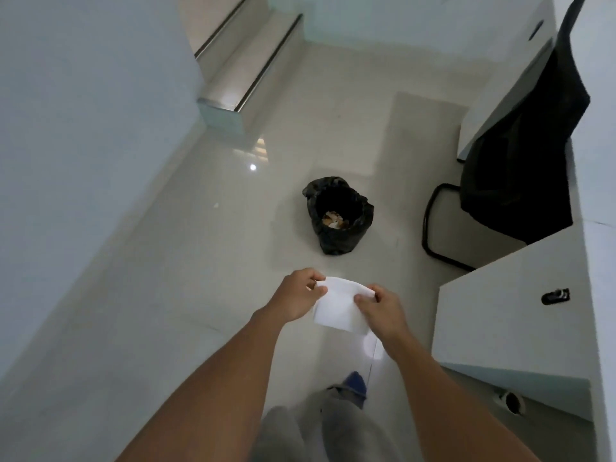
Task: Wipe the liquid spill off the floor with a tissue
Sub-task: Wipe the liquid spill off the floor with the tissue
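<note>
Here both hands, left [296, 295] and right [380, 311], pinch the tissue [338, 305] taut between them, above the floor [200, 261]. No spill shows; pulling harder could tear it before wiping.

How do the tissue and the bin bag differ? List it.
The tissue is white; the bin bag is black. The tissue is held in the air by the left hand and right hand; the bin bag stands on the floor. The tissue is flat; the bag gapes open, holding scraps.
</note>
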Demonstrator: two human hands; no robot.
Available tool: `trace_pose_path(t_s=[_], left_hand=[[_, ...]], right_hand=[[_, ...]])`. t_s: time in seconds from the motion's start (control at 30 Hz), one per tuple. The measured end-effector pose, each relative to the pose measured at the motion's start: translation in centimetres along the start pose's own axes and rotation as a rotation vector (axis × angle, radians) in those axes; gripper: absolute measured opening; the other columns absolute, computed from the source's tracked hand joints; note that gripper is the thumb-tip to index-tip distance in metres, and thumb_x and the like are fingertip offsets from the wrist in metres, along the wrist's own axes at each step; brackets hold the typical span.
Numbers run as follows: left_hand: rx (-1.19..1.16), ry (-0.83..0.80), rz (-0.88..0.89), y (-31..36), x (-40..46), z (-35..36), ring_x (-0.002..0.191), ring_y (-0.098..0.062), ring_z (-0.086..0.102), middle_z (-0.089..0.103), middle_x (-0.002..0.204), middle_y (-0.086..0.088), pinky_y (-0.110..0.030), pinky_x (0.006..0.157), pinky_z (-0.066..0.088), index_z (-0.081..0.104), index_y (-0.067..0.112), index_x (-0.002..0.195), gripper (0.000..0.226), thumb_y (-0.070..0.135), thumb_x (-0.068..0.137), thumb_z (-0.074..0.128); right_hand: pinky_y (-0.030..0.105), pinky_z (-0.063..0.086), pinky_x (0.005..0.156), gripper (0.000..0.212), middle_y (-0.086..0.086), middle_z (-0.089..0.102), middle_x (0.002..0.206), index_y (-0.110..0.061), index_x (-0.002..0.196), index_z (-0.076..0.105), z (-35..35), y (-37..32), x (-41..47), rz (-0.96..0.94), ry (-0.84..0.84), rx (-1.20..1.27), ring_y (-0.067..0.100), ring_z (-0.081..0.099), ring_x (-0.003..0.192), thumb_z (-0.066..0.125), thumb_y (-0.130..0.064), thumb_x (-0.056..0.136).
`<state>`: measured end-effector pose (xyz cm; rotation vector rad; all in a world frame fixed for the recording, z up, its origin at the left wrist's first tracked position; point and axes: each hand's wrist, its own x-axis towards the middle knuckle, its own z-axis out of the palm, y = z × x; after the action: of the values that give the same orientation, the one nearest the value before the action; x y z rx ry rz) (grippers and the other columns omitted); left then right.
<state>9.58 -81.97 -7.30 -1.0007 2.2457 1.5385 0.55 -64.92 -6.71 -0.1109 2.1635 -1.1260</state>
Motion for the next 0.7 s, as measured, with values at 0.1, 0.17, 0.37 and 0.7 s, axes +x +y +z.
trace_pose_path(t_s=[0.1, 0.17, 0.37, 0.7], left_hand=[[0.012, 0.025, -0.014, -1.5, 6.4, 2.2, 0.093, -0.018, 0.064, 0.065, 0.107, -0.002, -0.028, 0.074, 0.054, 0.061, 0.025, 0.111, 0.015, 0.026, 0.097, 0.065], [0.026, 0.016, -0.007, -3.8, 12.2, 4.5, 0.088, -0.014, 0.063, 0.065, 0.103, -0.001, -0.02, 0.066, 0.046, 0.057, 0.03, 0.106, 0.012, 0.027, 0.096, 0.064], [0.092, -0.028, 0.055, -15.8, 30.5, 14.6, 0.087, -0.02, 0.065, 0.066, 0.101, -0.004, -0.031, 0.067, 0.052, 0.054, 0.031, 0.118, 0.029, 0.034, 0.093, 0.069], [0.401, -0.089, 0.371, -32.3, 55.7, 24.6, 0.099, -0.022, 0.057, 0.061, 0.124, -0.01, -0.03, 0.082, 0.045, 0.045, 0.022, 0.143, 0.057, 0.025, 0.093, 0.071]], right_hand=[[0.033, 0.055, 0.071, 0.009, 0.0, 0.067, 0.091, -0.019, 0.096, 0.067, 0.6, 2.7, 6.2, 0.016, 0.018, 0.02, 0.022, 0.064, 0.085, 0.059, -0.021, 0.092], [0.035, 0.057, 0.07, 0.005, -0.001, 0.068, 0.089, -0.022, 0.092, 0.066, 1.7, 6.0, 11.2, 0.033, 0.059, 0.041, 0.021, 0.065, 0.084, 0.062, -0.021, 0.091], [0.038, 0.055, 0.069, 0.004, 0.0, 0.069, 0.081, -0.02, 0.083, 0.066, 7.7, 20.6, 28.4, 0.067, 0.156, 0.059, 0.022, 0.065, 0.077, 0.065, -0.021, 0.087], [0.041, 0.057, 0.074, 0.012, 0.007, 0.07, 0.089, -0.014, 0.089, 0.068, 17.5, 41.2, 52.5, -0.038, 0.233, 0.041, 0.027, 0.066, 0.085, 0.072, -0.024, 0.084]])
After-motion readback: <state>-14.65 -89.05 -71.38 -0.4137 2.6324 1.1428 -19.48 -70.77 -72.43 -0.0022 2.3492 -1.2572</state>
